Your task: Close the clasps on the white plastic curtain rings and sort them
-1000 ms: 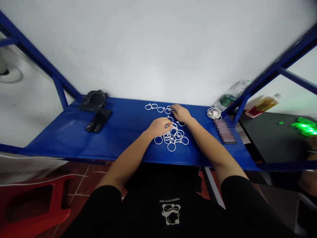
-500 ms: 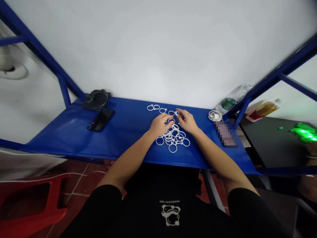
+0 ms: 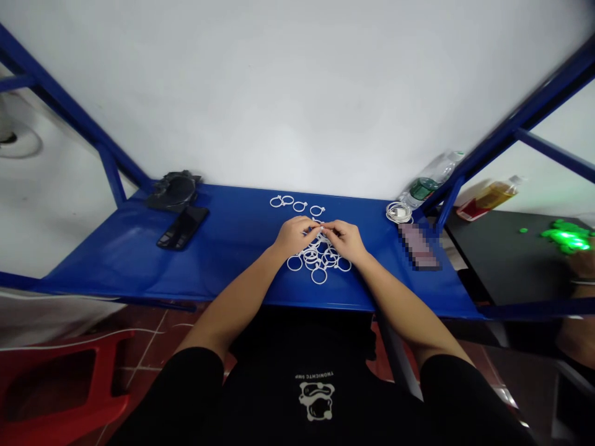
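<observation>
Several white plastic curtain rings, each with a small eyelet, lie on a blue tabletop (image 3: 242,248). My left hand (image 3: 294,238) and my right hand (image 3: 348,240) meet fingertip to fingertip over the back of the ring pile (image 3: 318,275). Both are closed in a pinch on a small white part of a curtain ring (image 3: 321,229); the fingers hide most of it. Beyond my hands, a few rings sit apart in a loose row, among them a ring (image 3: 300,207) and a ring (image 3: 317,210) close to the wall.
To the left lie a black phone (image 3: 183,228) and a black bundle (image 3: 175,189). At the right are a coiled white cable (image 3: 398,212), a clear bottle (image 3: 423,189) and a blurred-out flat object (image 3: 419,246). Another person's hand (image 3: 582,263) is near green pieces (image 3: 568,236).
My right hand has come back from the rear row toward my left hand. Their fingertips, apart before, now meet. The view has shifted slightly.
</observation>
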A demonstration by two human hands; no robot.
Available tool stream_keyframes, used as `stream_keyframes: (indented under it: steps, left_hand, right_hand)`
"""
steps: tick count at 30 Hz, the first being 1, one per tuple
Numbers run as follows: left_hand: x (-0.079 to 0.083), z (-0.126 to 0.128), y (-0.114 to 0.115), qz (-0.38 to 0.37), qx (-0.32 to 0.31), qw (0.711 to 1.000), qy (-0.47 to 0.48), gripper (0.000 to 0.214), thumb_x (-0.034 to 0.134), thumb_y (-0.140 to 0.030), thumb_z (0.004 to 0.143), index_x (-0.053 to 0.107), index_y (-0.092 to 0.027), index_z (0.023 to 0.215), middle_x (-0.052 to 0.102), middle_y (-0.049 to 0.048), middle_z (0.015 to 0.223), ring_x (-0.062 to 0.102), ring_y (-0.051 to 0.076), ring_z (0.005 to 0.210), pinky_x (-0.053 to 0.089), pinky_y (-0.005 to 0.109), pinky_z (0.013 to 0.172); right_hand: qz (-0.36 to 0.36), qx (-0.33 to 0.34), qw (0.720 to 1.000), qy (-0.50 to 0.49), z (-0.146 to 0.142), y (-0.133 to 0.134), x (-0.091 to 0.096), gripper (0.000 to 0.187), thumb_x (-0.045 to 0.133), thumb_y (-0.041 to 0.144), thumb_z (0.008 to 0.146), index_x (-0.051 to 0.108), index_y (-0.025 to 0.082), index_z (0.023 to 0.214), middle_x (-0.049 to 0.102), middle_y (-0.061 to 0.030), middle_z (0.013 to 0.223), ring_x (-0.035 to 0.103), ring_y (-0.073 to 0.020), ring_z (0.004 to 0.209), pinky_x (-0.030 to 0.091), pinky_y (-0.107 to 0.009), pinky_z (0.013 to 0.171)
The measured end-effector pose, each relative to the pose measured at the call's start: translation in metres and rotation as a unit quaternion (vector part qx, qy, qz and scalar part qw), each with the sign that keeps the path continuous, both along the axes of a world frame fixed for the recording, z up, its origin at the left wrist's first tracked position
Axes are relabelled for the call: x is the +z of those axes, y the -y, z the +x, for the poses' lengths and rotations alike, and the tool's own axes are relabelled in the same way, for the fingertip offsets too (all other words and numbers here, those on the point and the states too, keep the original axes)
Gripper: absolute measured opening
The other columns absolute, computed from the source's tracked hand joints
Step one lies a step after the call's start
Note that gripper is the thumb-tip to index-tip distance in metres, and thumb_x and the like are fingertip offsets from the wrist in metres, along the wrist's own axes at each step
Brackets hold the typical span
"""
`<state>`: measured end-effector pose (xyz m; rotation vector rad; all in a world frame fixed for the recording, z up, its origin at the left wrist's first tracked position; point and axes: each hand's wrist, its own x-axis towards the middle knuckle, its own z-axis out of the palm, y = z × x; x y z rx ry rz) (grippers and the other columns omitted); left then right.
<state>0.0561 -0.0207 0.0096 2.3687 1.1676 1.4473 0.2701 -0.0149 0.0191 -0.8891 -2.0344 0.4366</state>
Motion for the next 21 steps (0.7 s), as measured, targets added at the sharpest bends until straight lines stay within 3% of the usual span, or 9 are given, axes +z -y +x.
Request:
stream_keyframes:
  steps: [15, 21]
  left_hand:
    - [0.0014, 0.0038, 0.0039, -0.037, -0.004, 0.999, 0.004, 0.019, 0.070, -0.028, 0.102, 0.077, -0.022, 0.085, 0.075, 0.0015, 0.080, 0.069, 0.017, 0.076, 0.056, 0.032, 0.076]
    - [0.0010, 0.0045, 0.0015, -0.041, 0.021, 0.999, 0.010, 0.011, 0.071, -0.027, 0.101, 0.079, -0.023, 0.095, 0.078, 0.0028, 0.089, 0.071, 0.018, 0.083, 0.058, 0.035, 0.081]
  right_hand:
    - [0.012, -0.042, 0.998, 0.049, -0.0020, 0.0061, 0.0007, 0.023, 0.060, 0.035, 0.106, 0.080, 0.024, 0.104, 0.082, -0.0063, 0.093, 0.075, -0.0208, 0.082, 0.058, -0.033, 0.078]
    - [0.029, -0.065, 0.994, 0.085, -0.0028, 0.0044, 0.0014, 0.028, 0.055, 0.038, 0.108, 0.080, 0.026, 0.111, 0.082, -0.0079, 0.100, 0.075, -0.0227, 0.090, 0.058, -0.035, 0.082]
